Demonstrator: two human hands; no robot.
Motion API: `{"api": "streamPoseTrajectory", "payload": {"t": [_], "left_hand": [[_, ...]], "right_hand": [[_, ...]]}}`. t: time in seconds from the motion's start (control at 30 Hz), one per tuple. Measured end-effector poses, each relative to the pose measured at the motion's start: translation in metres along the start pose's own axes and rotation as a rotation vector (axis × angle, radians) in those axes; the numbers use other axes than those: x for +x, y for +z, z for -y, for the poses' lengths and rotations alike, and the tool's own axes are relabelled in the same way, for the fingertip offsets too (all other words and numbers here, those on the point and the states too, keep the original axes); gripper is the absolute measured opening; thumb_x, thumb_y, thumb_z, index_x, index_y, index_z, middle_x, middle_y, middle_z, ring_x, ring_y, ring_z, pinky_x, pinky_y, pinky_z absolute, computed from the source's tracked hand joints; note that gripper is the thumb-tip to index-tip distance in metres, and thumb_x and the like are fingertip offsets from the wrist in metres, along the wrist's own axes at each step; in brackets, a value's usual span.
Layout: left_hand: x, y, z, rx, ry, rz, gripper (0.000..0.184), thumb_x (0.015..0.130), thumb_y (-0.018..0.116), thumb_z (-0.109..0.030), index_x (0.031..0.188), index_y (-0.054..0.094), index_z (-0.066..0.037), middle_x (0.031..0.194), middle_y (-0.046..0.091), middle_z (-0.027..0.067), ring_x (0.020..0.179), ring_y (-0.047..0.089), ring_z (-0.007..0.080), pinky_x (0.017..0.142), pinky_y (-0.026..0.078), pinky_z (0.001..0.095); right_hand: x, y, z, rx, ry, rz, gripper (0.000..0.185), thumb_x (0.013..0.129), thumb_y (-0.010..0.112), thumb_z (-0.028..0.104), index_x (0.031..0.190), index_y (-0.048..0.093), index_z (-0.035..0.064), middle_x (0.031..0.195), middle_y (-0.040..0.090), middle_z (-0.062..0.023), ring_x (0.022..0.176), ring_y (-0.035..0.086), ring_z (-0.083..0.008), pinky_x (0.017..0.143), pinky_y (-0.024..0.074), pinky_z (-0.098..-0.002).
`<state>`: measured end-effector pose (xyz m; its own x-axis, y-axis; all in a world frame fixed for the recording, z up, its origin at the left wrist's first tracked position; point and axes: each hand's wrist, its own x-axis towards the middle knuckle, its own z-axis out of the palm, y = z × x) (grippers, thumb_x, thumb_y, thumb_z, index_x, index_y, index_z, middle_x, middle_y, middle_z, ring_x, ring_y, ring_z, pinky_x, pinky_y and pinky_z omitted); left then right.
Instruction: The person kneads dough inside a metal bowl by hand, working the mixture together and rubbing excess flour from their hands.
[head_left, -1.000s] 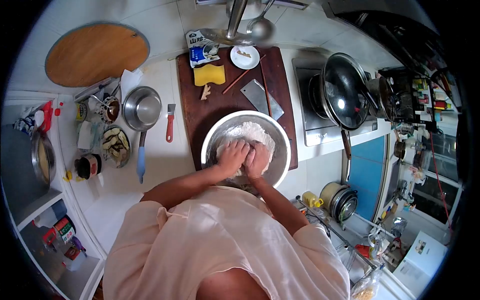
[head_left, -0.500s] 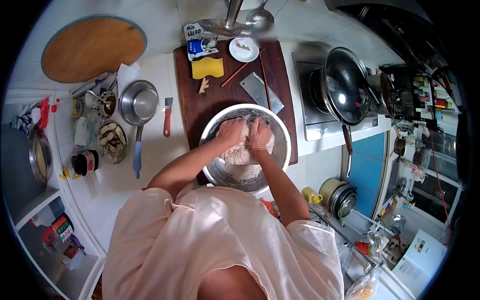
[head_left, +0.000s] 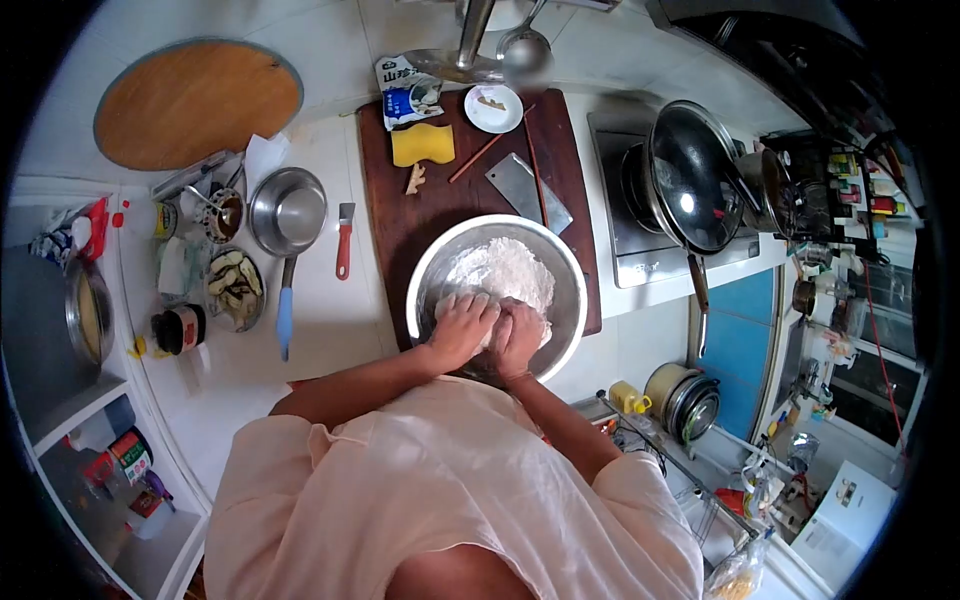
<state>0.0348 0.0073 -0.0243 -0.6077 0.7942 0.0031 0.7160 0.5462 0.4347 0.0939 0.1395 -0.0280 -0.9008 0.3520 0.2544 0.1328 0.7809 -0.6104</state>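
Note:
A large metal bowl holds a pale, floury mass of dough. Both hands are inside its near half, side by side. My left hand presses on the near part of the dough, its fingers bent over and closed on it. Close against it, my right hand is likewise curled onto the dough, with the fingertips partly hidden. Loose flour coats the bowl's inner wall around the lump.
The bowl overlaps a dark wooden board carrying a cleaver, chopsticks, a yellow sponge-like piece and a small plate. A saucepan and scraper lie left; a wok stands right.
Both hands have moved from the far half of the bowl toward my body, onto the near side of the dough. More of the floury lump now shows beyond them.

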Motion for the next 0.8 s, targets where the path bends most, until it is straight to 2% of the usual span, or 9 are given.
{"api": "streamPoseTrajectory", "payload": {"t": [0.17, 0.27, 0.4, 0.47, 0.53, 0.6, 0.73, 0.77, 0.8], "left_hand": [[0.020, 0.026, 0.020, -0.024, -0.030, -0.127, 0.056, 0.071, 0.066, -0.018, 0.123, 0.049, -0.005, 0.120, 0.053, 0.0155, 0.113, 0.049, 0.0329, 0.098, 0.037, 0.0468], [0.043, 0.025, 0.028, -0.047, -0.146, 0.020, 0.046, 0.072, 0.063, -0.016, 0.116, 0.053, -0.007, 0.106, 0.056, 0.0122, 0.103, 0.054, 0.0284, 0.086, 0.043, 0.0415], [0.062, 0.035, 0.041, -0.133, -0.234, 0.009, 0.047, 0.070, 0.069, -0.018, 0.112, 0.054, -0.003, 0.107, 0.061, 0.0159, 0.102, 0.058, 0.0309, 0.088, 0.044, 0.0420], [0.070, 0.028, 0.047, -0.204, -0.236, -0.008, 0.053, 0.065, 0.077, -0.027, 0.106, 0.056, -0.002, 0.099, 0.064, 0.0167, 0.096, 0.062, 0.0310, 0.083, 0.048, 0.0419], [0.080, 0.020, 0.048, -0.260, -0.299, 0.107, 0.056, 0.062, 0.079, -0.031, 0.104, 0.058, -0.001, 0.094, 0.066, 0.0163, 0.092, 0.064, 0.0310, 0.080, 0.050, 0.0416], [0.078, 0.026, 0.049, -0.265, -0.276, 0.022, 0.056, 0.062, 0.080, -0.034, 0.102, 0.059, -0.001, 0.090, 0.066, 0.0153, 0.087, 0.065, 0.0314, 0.076, 0.051, 0.0419], [0.058, 0.012, 0.039, -0.320, -0.231, -0.037, 0.062, 0.060, 0.082, -0.035, 0.106, 0.058, -0.002, 0.101, 0.064, 0.0166, 0.097, 0.062, 0.0314, 0.082, 0.048, 0.0425], [0.050, -0.006, 0.029, -0.326, -0.208, -0.019, 0.063, 0.059, 0.083, -0.035, 0.108, 0.058, -0.003, 0.103, 0.064, 0.0167, 0.099, 0.061, 0.0318, 0.084, 0.048, 0.0426], [0.041, -0.018, 0.022, -0.329, -0.184, -0.003, 0.065, 0.059, 0.083, -0.035, 0.109, 0.058, -0.003, 0.106, 0.063, 0.0169, 0.101, 0.060, 0.0322, 0.085, 0.048, 0.0426]], "right_hand": [[0.026, 0.017, -0.019, 0.012, -0.047, 0.006, 0.023, 0.086, 0.045, 0.025, 0.088, 0.058, 0.0053, 0.086, 0.057, -0.0140, 0.084, 0.053, -0.0348, 0.072, 0.0381, -0.0449], [0.047, 0.026, -0.033, 0.048, -0.025, 0.036, 0.026, 0.089, 0.042, 0.026, 0.084, 0.056, 0.0045, 0.079, 0.054, -0.0169, 0.075, 0.051, -0.0376, 0.067, 0.0379, -0.0475], [0.070, 0.039, -0.048, 0.056, 0.075, 0.107, 0.031, 0.093, 0.037, 0.027, 0.085, 0.057, 0.0044, 0.075, 0.058, -0.0194, 0.071, 0.055, -0.0407, 0.064, 0.0404, -0.0501], [0.078, 0.044, -0.055, 0.012, 0.098, 0.149, 0.037, 0.096, 0.032, 0.028, 0.086, 0.058, 0.0040, 0.074, 0.062, -0.0178, 0.070, 0.058, -0.0401, 0.065, 0.0424, -0.0497], [0.083, 0.049, -0.059, 0.015, 0.143, 0.145, 0.038, 0.096, 0.034, 0.030, 0.082, 0.058, 0.0050, 0.070, 0.061, -0.0194, 0.067, 0.059, -0.0410, 0.061, 0.0437, -0.0497], [0.083, 0.055, -0.068, -0.010, 0.130, 0.130, 0.034, 0.096, 0.039, 0.031, 0.080, 0.057, 0.0060, 0.064, 0.058, -0.0216, 0.061, 0.057, -0.0425, 0.057, 0.0416, -0.0527], [0.091, 0.018, -0.050, 0.179, 0.297, 0.438, 0.040, 0.091, 0.053, 0.040, 0.086, 0.063, 0.0017, 0.072, 0.062, -0.0214, 0.066, 0.062, -0.0335, 0.063, 0.0478, -0.0413], [0.092, -0.004, -0.041, 0.396, 0.357, 0.460, 0.043, 0.088, 0.058, 0.043, 0.098, 0.065, 0.0012, 0.080, 0.066, -0.0197, 0.073, 0.064, -0.0246, 0.071, 0.0488, -0.0351], [0.086, -0.019, -0.054, 0.398, 0.415, 0.511, 0.043, 0.089, 0.059, 0.041, 0.104, 0.066, 0.0015, 0.094, 0.068, -0.0147, 0.087, 0.063, -0.0202, 0.080, 0.0476, -0.0311]]}}
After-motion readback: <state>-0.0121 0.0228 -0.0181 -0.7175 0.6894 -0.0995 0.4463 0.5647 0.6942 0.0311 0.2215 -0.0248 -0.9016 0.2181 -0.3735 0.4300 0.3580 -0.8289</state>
